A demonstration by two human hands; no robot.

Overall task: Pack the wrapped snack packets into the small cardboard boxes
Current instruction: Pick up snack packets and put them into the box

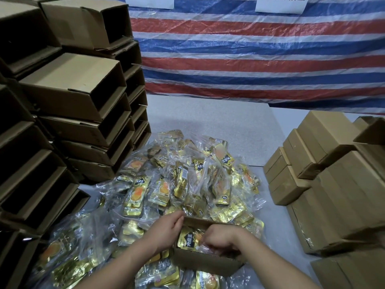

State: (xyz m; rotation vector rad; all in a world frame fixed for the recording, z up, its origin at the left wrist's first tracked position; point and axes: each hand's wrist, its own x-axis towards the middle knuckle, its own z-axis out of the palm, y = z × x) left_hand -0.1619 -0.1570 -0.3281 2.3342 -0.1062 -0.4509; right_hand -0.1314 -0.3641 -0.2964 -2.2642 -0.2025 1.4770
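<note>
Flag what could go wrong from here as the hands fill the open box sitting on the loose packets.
1. The open box rests on the slippery packet pile, not bare table, so pressing down could tip it or make it slide.
2. The right hand pushes a gold packet in while the left hand only touches the box's far corner; the packet may crumple or stick up, hindering closing.
3. The tall stack of empty boxes leans near the pile; a bump could topple it.
</note>
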